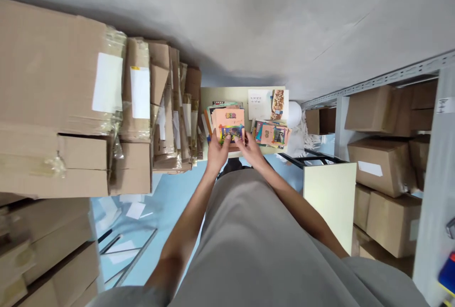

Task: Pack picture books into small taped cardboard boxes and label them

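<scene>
Both my hands grip a thin pink book (230, 118) with a colourful picture on its cover. My left hand (217, 150) has its lower left side, the thumb lying on the cover. At the lower right side is my right hand (250, 149), its thumb also on the front. Behind and under this book, a pile of other booklets (207, 120) shows at the left. To the right, several colourful booklets (272, 133) lie fanned on the cream table (227, 93). An open white book or sheet (261, 103) with a brown picture sits above them.
Flattened cardboard boxes (137, 89) stand in a row at the left, against the table. A metal shelf (341, 124) with cardboard boxes (389, 165) is on the right. A cream board or stool (329, 203) stands nearby. Papers (135, 210) and a metal frame (137, 255) lie on the blue floor.
</scene>
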`<move>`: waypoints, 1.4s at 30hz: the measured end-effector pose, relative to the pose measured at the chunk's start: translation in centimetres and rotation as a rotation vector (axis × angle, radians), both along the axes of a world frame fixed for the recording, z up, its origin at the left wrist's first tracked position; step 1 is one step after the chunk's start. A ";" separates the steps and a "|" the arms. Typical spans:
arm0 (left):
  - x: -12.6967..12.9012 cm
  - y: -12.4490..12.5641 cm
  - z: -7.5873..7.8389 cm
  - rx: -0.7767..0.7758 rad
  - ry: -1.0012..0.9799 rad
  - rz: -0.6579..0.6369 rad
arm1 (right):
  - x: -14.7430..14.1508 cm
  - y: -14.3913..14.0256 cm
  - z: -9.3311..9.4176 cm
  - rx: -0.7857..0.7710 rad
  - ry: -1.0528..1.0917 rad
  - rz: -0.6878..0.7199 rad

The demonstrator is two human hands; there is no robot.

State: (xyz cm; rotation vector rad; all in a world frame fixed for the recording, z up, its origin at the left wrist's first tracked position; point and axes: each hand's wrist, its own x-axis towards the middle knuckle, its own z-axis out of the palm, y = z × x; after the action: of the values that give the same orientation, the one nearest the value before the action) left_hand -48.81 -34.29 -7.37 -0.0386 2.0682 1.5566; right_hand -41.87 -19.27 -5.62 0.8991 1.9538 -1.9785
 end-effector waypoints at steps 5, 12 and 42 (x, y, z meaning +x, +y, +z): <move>1.7 0.4 -0.8 0.040 0.034 -0.014 | -0.8 1.9 0.5 0.192 -0.044 -0.005; 4.1 1.1 -0.2 0.026 0.114 -0.048 | -0.7 3.1 1.0 0.311 -0.030 0.061; 10.4 19.4 -4.8 0.316 -0.824 0.389 | 0.0 23.6 -7.1 0.287 0.046 0.651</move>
State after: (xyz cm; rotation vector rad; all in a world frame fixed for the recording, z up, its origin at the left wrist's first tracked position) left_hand -38.41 -14.89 -12.13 -0.8551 1.1975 1.6758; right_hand -41.89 4.28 -12.68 0.2035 2.2149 -1.3795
